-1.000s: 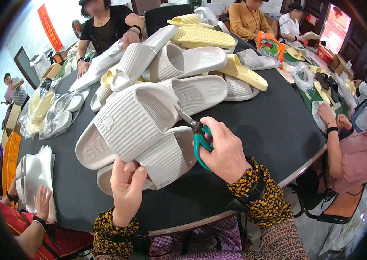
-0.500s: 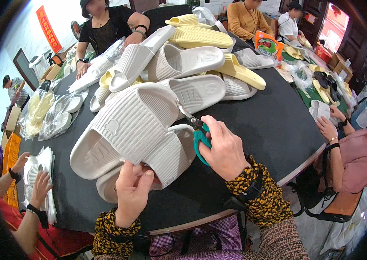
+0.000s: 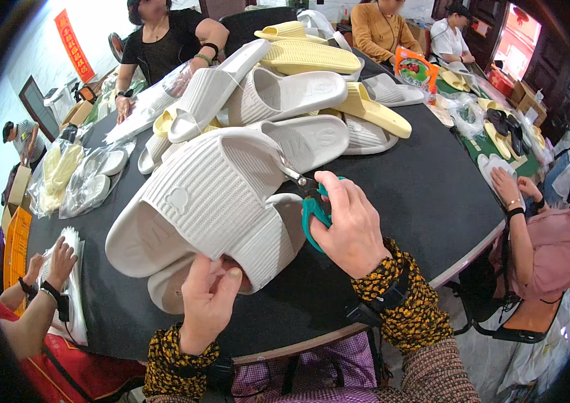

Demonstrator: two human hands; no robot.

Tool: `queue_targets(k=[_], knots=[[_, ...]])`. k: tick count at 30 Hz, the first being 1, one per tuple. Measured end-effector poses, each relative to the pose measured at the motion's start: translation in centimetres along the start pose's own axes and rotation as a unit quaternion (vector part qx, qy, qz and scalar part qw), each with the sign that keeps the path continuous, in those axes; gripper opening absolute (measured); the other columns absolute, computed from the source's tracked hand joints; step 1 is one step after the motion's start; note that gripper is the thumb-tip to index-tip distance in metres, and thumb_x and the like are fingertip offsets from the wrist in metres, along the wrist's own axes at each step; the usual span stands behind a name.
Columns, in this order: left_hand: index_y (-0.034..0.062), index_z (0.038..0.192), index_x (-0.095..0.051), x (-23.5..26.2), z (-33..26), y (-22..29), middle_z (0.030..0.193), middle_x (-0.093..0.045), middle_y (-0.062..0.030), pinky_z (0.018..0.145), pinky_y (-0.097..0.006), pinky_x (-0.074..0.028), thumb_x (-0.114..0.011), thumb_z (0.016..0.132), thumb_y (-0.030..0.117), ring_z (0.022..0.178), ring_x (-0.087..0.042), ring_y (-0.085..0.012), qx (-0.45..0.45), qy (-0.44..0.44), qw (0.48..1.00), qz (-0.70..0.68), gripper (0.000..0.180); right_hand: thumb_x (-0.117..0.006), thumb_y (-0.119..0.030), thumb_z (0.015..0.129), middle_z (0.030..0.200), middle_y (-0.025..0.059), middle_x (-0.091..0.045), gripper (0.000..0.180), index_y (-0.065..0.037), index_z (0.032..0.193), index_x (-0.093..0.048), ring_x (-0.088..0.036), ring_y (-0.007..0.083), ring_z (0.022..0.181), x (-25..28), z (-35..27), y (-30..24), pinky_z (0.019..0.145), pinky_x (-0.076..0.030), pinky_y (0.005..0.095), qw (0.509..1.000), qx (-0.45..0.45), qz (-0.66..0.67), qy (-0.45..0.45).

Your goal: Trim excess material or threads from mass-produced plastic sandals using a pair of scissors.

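Observation:
A pair of light grey slide sandals (image 3: 194,178) lies one over the other in front of me on the black table. My left hand (image 3: 209,295) pinches the near edge of the lower slide's strap between thumb and fingers. In my right hand (image 3: 351,228) is a pair of scissors (image 3: 312,213) with teal handles, my fingers in and around the loops. The blades reach to the rim of the upper slide's strap opening; their tips are hard to make out against the grey.
Beyond the pair rises a heap of grey and yellow slides (image 3: 312,57). Bagged slides (image 3: 100,178) lie left. At the left edge a co-worker's hands rest on a stack of clear plastic bags (image 3: 73,295). Other people work across the table and at right.
My hands and the slides have barely shifted. The co-worker at left has moved a hand up over the bag stack, and the person at right has leaned over a slide.

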State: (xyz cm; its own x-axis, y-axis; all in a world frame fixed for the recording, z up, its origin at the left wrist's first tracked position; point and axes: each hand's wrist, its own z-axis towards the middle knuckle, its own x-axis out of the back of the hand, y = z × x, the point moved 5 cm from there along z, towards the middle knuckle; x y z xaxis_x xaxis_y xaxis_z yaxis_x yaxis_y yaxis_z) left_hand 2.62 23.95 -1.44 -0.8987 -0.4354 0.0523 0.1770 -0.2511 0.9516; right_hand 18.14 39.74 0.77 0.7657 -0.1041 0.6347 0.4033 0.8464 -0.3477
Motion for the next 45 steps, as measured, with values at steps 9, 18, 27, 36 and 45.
queue_targets(k=[9,18,27,36,45], knots=[[-0.0061,0.13,-0.043,0.2,-0.6,0.1,0.093,-0.061,-0.0038,0.067,-0.02,-0.043,-0.054,0.091,0.001,0.078,-0.053,-0.0053,0.001,-0.01,0.999,0.032,0.041,-0.071,-0.009,0.07,0.086,0.012,-0.055,0.055,-0.004,0.119,-0.048,-0.059,0.0292,0.077,0.4,0.1,-0.1,0.067,-0.05,0.0369,0.999,-0.009,0.028,0.026],[-0.0064,0.13,-0.041,0.3,-0.4,0.9,0.096,-0.06,-0.0054,0.068,-0.02,-0.043,-0.052,0.092,0.0,0.08,-0.053,-0.0063,-0.008,-0.007,1.0,-0.021,0.04,-0.069,-0.009,0.082,0.094,0.0134,-0.063,0.047,0.0,0.122,-0.046,-0.065,0.017,0.079,-0.2,-0.1,1.0,0.069,-0.052,0.0299,0.974,-0.104,0.197,0.03],[-0.0054,0.12,-0.046,0.6,0.4,1.1,0.102,-0.061,-0.0087,0.073,-0.022,-0.045,-0.053,0.09,-0.003,0.088,-0.057,-0.0087,0.005,0.014,0.998,-0.066,0.032,-0.071,-0.004,0.081,0.092,0.0077,-0.059,0.055,0.0,0.127,-0.04,-0.057,0.0103,0.082,-0.9,-0.4,1.3,0.074,-0.049,0.0235,0.854,-0.227,0.469,0.004],[-0.0036,0.121,-0.049,0.7,0.5,0.3,0.104,-0.062,-0.0067,0.076,-0.023,-0.046,-0.059,0.087,-0.002,0.09,-0.058,-0.0087,-0.023,0.007,1.0,0.006,0.036,-0.072,-0.002,0.079,0.09,0.0033,-0.056,0.055,0.002,0.125,-0.042,-0.054,0.008,0.082,-1.7,-0.1,1.0,0.073,-0.047,0.022,0.831,-0.244,0.498,-0.051],[-0.0065,0.122,-0.049,-0.5,1.5,1.8,0.112,-0.061,-0.0109,0.088,-0.028,-0.045,-0.055,0.084,-0.006,0.103,-0.057,-0.0152,0.012,-0.085,0.996,0.036,0.038,-0.063,-0.003,0.083,0.088,0.0062,-0.056,0.046,0.001,0.124,-0.042,-0.056,0.0096,0.062,-0.4,0.0,2.8,0.053,-0.049,0.0227,0.774,-0.271,0.571,0.04]])
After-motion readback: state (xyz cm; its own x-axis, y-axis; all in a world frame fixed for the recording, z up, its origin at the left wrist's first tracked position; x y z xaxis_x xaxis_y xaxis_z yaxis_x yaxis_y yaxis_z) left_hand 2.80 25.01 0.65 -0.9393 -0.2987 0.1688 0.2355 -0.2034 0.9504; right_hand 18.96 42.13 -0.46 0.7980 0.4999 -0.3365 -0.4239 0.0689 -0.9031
